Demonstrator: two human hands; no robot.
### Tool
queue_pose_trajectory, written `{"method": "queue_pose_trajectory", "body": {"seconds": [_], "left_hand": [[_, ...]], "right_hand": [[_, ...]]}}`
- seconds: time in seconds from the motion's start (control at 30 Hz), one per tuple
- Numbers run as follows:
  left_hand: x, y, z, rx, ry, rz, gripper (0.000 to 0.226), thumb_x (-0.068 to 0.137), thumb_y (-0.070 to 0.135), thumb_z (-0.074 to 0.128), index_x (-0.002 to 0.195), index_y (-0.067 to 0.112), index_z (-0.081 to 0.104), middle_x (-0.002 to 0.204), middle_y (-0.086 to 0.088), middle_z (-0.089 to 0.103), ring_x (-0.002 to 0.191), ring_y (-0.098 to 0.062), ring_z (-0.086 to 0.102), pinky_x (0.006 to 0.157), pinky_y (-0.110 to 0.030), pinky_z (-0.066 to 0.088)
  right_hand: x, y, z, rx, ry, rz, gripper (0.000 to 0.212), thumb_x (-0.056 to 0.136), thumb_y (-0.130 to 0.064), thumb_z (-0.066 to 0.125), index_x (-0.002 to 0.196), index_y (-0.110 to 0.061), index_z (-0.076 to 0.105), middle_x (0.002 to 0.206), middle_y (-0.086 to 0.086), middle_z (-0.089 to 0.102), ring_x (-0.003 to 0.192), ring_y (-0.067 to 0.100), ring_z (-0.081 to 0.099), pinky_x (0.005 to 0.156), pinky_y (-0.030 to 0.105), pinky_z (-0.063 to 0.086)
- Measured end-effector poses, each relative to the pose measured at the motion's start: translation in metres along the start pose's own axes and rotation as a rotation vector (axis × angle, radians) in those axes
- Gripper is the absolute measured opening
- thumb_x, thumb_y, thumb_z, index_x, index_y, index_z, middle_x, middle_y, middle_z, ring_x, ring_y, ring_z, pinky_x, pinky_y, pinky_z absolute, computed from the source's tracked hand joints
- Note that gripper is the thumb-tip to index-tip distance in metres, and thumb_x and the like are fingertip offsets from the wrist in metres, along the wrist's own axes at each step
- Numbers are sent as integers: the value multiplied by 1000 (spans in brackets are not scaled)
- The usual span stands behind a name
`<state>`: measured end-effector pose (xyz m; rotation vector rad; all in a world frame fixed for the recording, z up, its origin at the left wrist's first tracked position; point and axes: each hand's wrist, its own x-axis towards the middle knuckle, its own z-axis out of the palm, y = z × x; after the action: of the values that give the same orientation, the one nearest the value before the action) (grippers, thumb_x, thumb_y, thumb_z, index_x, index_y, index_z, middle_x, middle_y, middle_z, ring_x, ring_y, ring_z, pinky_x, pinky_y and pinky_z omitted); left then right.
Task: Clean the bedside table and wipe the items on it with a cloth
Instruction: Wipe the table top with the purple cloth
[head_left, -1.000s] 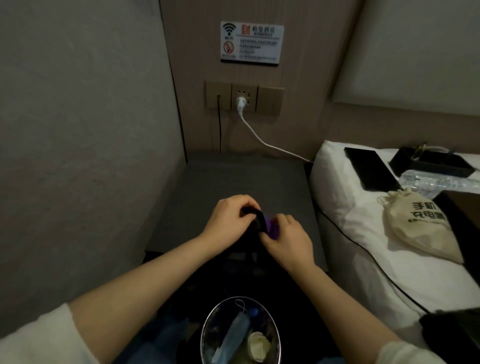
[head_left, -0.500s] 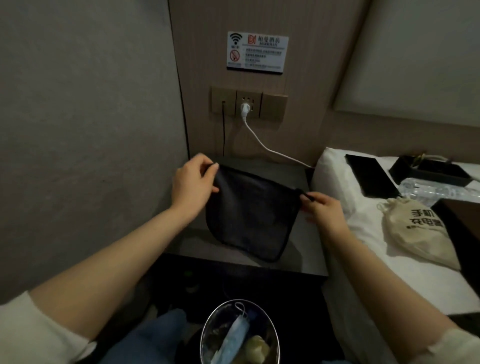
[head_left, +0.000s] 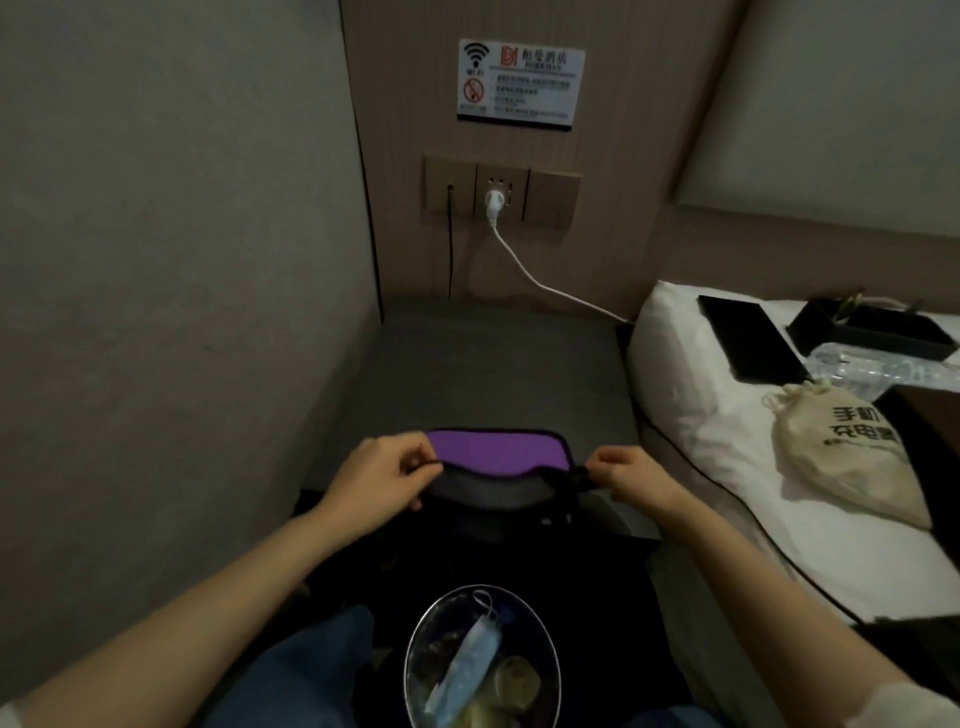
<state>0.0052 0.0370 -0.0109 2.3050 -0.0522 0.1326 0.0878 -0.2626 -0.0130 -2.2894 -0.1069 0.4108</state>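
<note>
Since half a second ago the cloth (head_left: 498, 460), pinched at opposite corners by left hand (head_left: 382, 480) and right hand (head_left: 631, 475), is folded purple-side-up over the bedside table (head_left: 483, 374) front edge, apparently ready for wiping.

Cloth (head_left: 498, 457): purple face up, dark border, grey underside folded toward viewer; held stretched flat over near edge of bedside table (head_left: 488, 364). Table: grey top, set in wall corner beside bed.

Bare forearms, pale sleeves (head_left: 919, 701) pushed up, blue jeans (head_left: 306, 670) below.
</note>
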Motion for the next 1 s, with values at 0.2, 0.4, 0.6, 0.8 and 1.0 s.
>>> {"method": "queue_pose_trajectory", "body": {"seconds": [0.2, 0.4, 0.6, 0.8, 1.0], "left_hand": [[14, -6, 17, -55, 55, -135, 13, 85, 18, 69, 75, 21, 62, 56, 5, 65, 49, -12, 66, 57, -27, 49], [30, -1, 33, 269, 296, -190, 31, 88, 19, 59, 118, 24, 53, 120, -2, 53, 97, -30, 60, 77, -43, 52], [3, -11, 63, 726, -118, -5, 51, 83, 13, 48, 129, 33, 54, 130, 8, 49, 116, -22, 41, 93, -33, 35], [-32, 2, 70, 455, 100, 322, 34, 83, 5, 57, 114, 18, 62, 104, 0, 57, 93, -23, 54, 76, -36, 48], [-80, -37, 105, 684, -606, 523, 33, 83, 15, 51, 114, 21, 59, 110, -2, 60, 97, -25, 59, 74, -34, 47]], "right_hand": [[10, 15, 19, 58, 58, 168, 24, 80, -13, 61, 56, -15, 61, 46, -4, 54, 48, 15, 50, 47, 22, 39], [14, 4, 33, -194, 287, 27, 31, 89, -18, 58, 119, -17, 53, 113, 11, 56, 102, 33, 57, 81, 37, 46], [2, -1, 55, -638, 33, -39, 38, 96, -29, 41, 132, -37, 52, 135, 1, 42, 124, 30, 35, 102, 44, 32], [-24, -10, 67, -587, 244, -305, 28, 89, -18, 52, 115, -19, 63, 118, 5, 53, 108, 28, 48, 83, 37, 42], [-50, -2, 105, -304, -13, -348, 25, 75, -8, 53, 82, -23, 71, 86, -1, 71, 84, 23, 66, 71, 37, 53]]}}
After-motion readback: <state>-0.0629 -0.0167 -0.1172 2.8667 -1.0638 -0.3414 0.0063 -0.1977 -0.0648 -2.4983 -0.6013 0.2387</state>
